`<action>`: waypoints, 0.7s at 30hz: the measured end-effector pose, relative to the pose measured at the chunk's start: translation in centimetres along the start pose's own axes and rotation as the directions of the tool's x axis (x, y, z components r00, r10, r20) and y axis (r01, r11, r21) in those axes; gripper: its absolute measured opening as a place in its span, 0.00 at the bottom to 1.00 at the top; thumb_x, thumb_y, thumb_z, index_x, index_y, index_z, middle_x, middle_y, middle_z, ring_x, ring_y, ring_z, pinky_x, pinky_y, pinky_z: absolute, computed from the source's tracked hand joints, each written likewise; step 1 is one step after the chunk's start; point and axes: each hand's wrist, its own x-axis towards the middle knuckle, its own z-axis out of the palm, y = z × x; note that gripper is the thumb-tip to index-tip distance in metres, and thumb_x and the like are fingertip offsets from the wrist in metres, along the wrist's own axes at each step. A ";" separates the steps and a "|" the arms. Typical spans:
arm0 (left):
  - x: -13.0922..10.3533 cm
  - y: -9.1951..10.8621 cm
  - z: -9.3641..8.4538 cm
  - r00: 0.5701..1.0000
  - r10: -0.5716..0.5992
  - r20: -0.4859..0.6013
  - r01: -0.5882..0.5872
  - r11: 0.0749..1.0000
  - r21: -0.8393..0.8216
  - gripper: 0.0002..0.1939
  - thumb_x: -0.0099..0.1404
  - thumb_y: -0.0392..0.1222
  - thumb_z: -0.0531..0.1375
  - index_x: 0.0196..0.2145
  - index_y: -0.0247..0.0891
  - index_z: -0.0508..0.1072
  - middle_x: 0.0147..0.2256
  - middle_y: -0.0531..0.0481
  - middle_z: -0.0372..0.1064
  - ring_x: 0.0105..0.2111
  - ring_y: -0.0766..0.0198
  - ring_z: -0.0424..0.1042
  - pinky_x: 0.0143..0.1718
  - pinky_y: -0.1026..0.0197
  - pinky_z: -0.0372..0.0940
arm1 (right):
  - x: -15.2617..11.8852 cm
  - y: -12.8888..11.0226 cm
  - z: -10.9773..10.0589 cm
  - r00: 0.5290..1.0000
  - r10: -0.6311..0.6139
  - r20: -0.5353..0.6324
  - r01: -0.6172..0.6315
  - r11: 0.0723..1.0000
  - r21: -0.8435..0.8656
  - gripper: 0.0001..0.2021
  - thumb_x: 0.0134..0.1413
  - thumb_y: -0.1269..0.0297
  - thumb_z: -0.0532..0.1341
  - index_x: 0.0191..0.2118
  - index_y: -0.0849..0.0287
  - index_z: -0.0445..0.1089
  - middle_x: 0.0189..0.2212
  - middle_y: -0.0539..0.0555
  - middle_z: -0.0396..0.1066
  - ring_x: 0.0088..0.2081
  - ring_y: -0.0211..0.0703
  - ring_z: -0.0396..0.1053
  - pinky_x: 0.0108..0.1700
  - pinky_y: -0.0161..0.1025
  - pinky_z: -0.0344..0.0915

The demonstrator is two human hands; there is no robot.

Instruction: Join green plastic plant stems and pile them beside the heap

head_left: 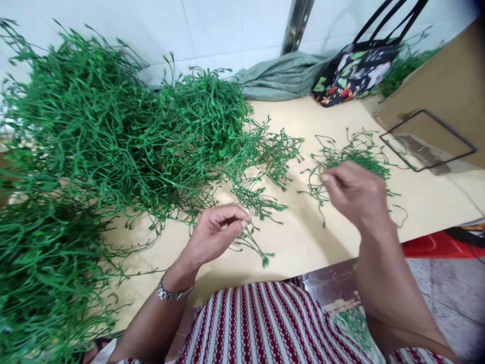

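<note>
My left hand [216,232], a metal-strap watch [174,290] on its wrist, is pinched closed in front of the big heap. A few thin green stems with bud tips, which look like flowering chives [257,248], stick out below its thumb and forefinger. To the right, my right hand [354,192] is closed, thumb against forefinger, above a smaller loose pile of the same stems [359,151]. Whatever its fingers hold is too small to make out. Beyond my left hand, a tangled heap of flowering chives [125,136] spreads over the table's left side.
The table [318,114] is pale yellow. At its back are a grey-green cloth [280,76] and a floral bag [350,73] with black handles. On the right stand a cardboard box [443,96] and a bent wire frame [432,115]. Something red [435,245] shows below the table edge.
</note>
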 end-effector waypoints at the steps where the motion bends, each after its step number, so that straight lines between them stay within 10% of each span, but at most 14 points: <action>1: 0.1 0.0 0.0 1.000 -0.006 -0.009 0.006 1.000 -0.003 0.04 0.56 0.34 0.57 0.26 0.33 0.72 0.22 0.52 0.66 0.21 0.71 0.60 0.21 0.68 0.56 | 0.0 2.0 0.1 0.997 0.046 -0.061 -0.054 0.989 -0.139 0.08 0.57 0.65 0.54 0.29 0.57 0.68 0.28 0.55 0.66 0.32 0.43 0.62 0.33 0.40 0.59; 7: 0.3 -0.5 0.6 0.996 -0.074 -0.055 0.072 0.997 -0.036 0.04 0.55 0.32 0.57 0.27 0.32 0.72 0.23 0.51 0.67 0.21 0.70 0.62 0.22 0.67 0.58 | -0.1 7.8 1.3 0.990 0.100 -0.100 -0.130 0.923 -0.363 0.08 0.51 0.63 0.59 0.34 0.59 0.72 0.39 0.63 0.70 0.43 0.59 0.62 0.44 0.55 0.56; 11: 0.2 -0.8 0.9 0.994 -0.071 -0.083 0.070 0.997 -0.018 0.03 0.55 0.31 0.57 0.28 0.32 0.71 0.22 0.53 0.65 0.21 0.71 0.61 0.22 0.68 0.57 | 0.2 1.4 1.0 0.999 0.003 -0.044 -0.004 1.000 -0.017 0.10 0.54 0.66 0.56 0.42 0.61 0.69 0.41 0.61 0.69 0.45 0.52 0.64 0.48 0.51 0.58; 15: 0.2 -0.5 1.4 0.996 0.023 -0.087 -0.012 0.993 0.121 0.04 0.56 0.30 0.56 0.28 0.33 0.70 0.23 0.53 0.65 0.23 0.71 0.62 0.25 0.68 0.58 | 0.3 -6.7 1.9 0.914 -0.259 0.312 0.031 0.812 0.583 0.08 0.57 0.63 0.55 0.40 0.59 0.68 0.37 0.56 0.69 0.41 0.43 0.65 0.42 0.41 0.64; 21: -0.3 0.2 2.2 0.979 0.160 -0.125 -0.116 0.946 0.303 0.07 0.57 0.28 0.53 0.29 0.34 0.70 0.26 0.51 0.68 0.26 0.68 0.66 0.28 0.66 0.60 | -0.8 -9.3 4.1 0.913 -0.303 0.273 0.077 0.786 0.614 0.09 0.58 0.64 0.54 0.28 0.62 0.63 0.24 0.51 0.62 0.28 0.37 0.60 0.31 0.35 0.58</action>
